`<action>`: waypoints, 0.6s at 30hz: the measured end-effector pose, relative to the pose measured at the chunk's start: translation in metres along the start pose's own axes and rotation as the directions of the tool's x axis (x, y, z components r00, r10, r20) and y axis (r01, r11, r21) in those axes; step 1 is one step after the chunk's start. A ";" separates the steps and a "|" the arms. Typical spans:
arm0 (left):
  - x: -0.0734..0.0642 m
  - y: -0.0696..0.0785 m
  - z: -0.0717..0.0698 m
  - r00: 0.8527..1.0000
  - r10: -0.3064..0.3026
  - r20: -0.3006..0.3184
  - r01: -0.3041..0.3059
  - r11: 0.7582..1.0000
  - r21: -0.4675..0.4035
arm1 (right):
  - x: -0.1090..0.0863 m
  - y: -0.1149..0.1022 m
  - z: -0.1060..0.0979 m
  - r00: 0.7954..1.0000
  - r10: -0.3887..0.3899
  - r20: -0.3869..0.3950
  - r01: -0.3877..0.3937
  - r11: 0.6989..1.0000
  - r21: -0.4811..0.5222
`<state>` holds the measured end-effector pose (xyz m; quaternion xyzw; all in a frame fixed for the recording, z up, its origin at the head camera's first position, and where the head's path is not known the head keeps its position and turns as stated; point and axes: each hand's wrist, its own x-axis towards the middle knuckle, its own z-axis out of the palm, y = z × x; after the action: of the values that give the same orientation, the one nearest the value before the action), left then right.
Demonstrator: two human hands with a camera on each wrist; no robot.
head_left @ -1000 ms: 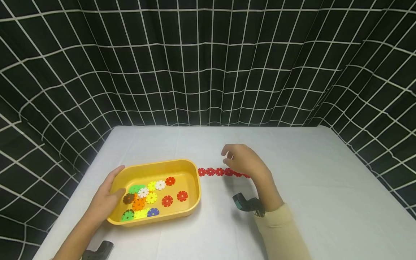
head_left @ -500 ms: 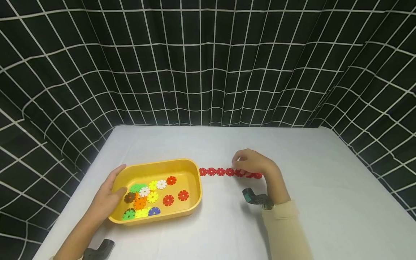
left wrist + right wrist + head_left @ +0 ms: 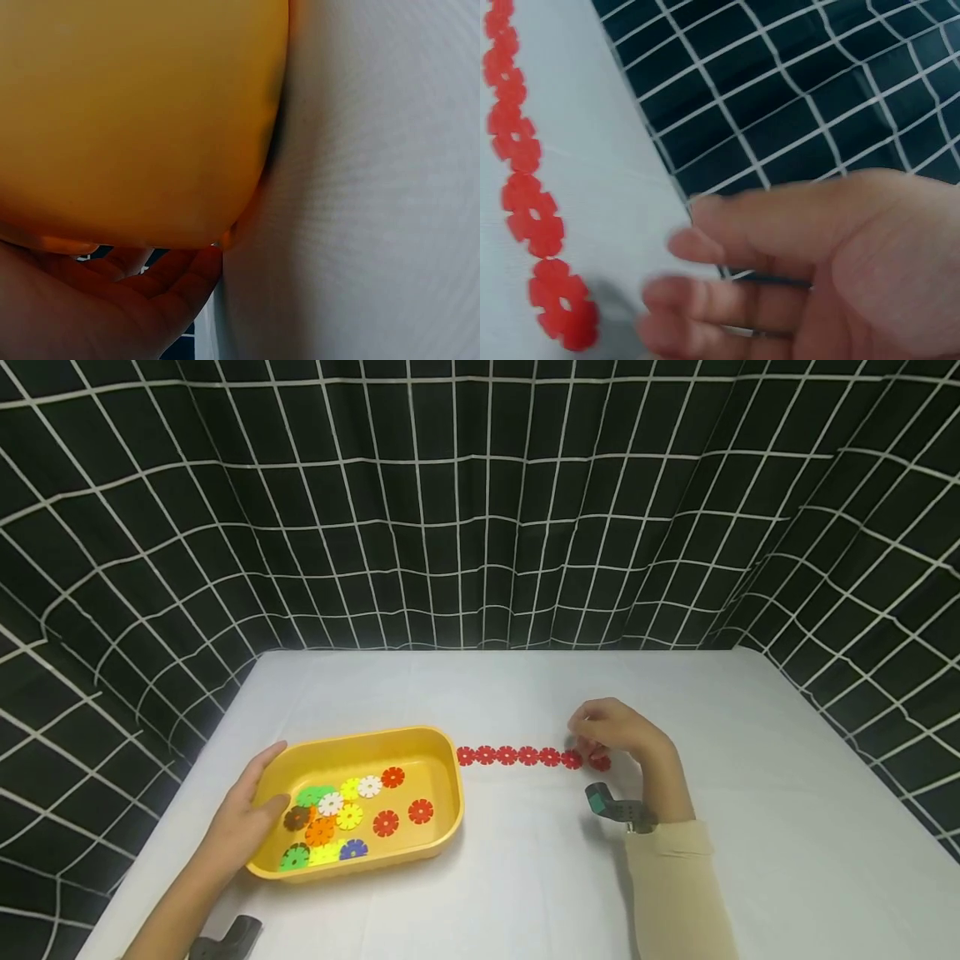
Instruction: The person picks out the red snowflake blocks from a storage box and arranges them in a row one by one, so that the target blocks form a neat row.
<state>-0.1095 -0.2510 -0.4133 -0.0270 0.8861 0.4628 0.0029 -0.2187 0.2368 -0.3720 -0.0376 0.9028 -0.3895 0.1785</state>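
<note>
My left hand grips the left end of a yellow plastic tray, thumb over the rim. In the left wrist view its fingers lie against the outside of the tray wall. Several red snowflake building discs form a straight, linked row on the table, running right from the tray. Over the row's right end is my right hand, partly covering the last discs. The right wrist view shows its thumb and fingers loosely bent, nothing between them, beside the red discs.
Inside the tray lie loose snowflake discs: red, white, yellow, orange, green, blue and brown. A white cloth covers the table. Black gridded curtain surrounds its back and sides.
My right hand has moved rightward along the red row, uncovering discs in its middle. The left hand and the tray stay where they were.
</note>
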 end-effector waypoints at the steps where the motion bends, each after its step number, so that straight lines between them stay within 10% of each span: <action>1: 0.000 0.000 0.000 1.000 -0.001 0.000 0.001 1.000 -0.003 | 0.000 -0.001 -0.001 1.000 0.019 -0.019 -0.020 0.999 -0.029; 7: 0.000 0.000 -0.001 1.000 -0.009 0.002 0.009 1.000 -0.001 | -0.002 0.005 -0.002 0.987 0.150 -0.049 -0.156 0.972 -0.175; 18: -0.001 0.001 0.000 1.000 -0.006 -0.001 0.006 1.000 -0.003 | 0.004 0.005 0.007 0.993 0.104 -0.058 -0.112 0.981 -0.157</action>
<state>-0.1086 -0.2501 -0.4124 -0.0297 0.8853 0.4641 0.0038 -0.2192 0.2347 -0.3816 0.0072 0.9359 -0.3065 0.1733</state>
